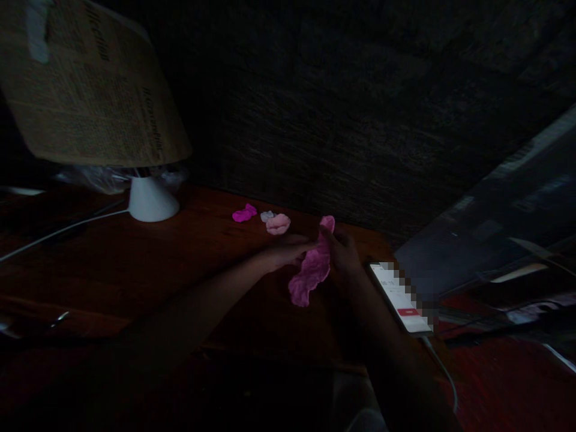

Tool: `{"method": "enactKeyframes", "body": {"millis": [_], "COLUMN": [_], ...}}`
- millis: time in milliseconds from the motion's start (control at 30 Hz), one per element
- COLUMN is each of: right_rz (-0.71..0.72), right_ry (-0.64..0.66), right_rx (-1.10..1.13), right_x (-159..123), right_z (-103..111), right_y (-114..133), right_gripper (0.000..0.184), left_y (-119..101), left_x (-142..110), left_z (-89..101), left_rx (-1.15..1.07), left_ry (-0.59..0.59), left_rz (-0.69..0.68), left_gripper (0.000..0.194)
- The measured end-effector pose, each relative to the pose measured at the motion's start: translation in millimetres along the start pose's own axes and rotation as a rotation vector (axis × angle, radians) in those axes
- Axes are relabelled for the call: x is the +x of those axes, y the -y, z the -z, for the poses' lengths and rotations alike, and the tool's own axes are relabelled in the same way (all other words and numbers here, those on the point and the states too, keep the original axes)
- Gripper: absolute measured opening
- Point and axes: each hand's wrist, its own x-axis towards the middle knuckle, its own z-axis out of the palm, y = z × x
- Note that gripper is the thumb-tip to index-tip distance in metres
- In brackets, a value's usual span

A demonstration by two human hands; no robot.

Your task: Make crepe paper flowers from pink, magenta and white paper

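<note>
Held up over the table is a long, wrinkled, pink sock-like cloth (315, 264) with wavy edges. My left hand (288, 252) grips its left side near the middle, with the fingers partly hidden behind it. At its upper right edge, my right hand (342, 249) pinches the cloth near the top. The lower end hangs loose, pointing down and left. Just beyond my left hand lie a peach, cup-shaped bundle of cloth (278, 224), a small pale grey piece (267, 216) and a bright magenta piece (245, 213).
A lamp with a newsprint shade (103, 102) and white cone base (153, 201) stands on the wooden table (180, 252) at left. To the right, a lit phone (398, 297) lies near the edge with a white cable (443, 366). A dark wall (324, 120) rises behind; the scene is dim.
</note>
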Motion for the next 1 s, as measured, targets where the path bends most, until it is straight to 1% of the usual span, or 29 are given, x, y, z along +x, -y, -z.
{"method": "enactKeyframes", "body": {"millis": [100, 200, 367, 500, 600, 700, 767, 900, 1000], "right_rz": [-0.016, -0.016, 0.059, 0.012, -0.023, 0.007, 0.036, 0.043, 0.050], "right_ry": [0.043, 0.050, 0.006, -0.047, -0.042, -0.006, -0.012, -0.077, -0.039], "right_rx": [0.007, 0.045, 0.066, 0.075, 0.075, 0.058, 0.041, 0.039, 0.057], "right_x": [-5.2, -8.0, -4.6, -2.1, -3.8, -6.1, -6.1, -3.7, -3.8], "right_z": [-9.6, -13.5, -8.2, -7.3, -9.9, -11.4, -10.8, -8.3, -8.7], "right_y": [1.1, 5.3, 9.7, 7.8, 8.4, 10.8, 11.6, 10.4, 8.7], "right_gripper": [0.040, 0.035, 0.031, 0.035, 0.038, 0.036, 0.035, 0.035, 0.037], "left_y": [4.2, 8.5, 10.8, 10.4, 10.4, 10.7, 10.9, 11.9, 12.4], "left_x": [3.1, 6.5, 7.3, 5.2, 5.8, 8.0, 9.2, 9.9, 9.6], "left_z": [3.3, 7.7, 9.2, 5.9, 4.0, 4.7, 6.3, 9.1, 9.4], "left_rx": [0.068, 0.140, 0.254, 0.282, 0.253, 0.248, 0.284, 0.381, 0.391], "left_ry": [-0.044, -0.040, -0.045, -0.038, -0.040, -0.064, -0.080, -0.098, -0.102], "left_rz": [-0.066, -0.108, -0.159, -0.183, -0.204, -0.208, -0.217, -0.243, -0.248], "left_gripper": [0.042, 0.037, 0.031, 0.033, 0.038, 0.042, 0.043, 0.041, 0.039]}}
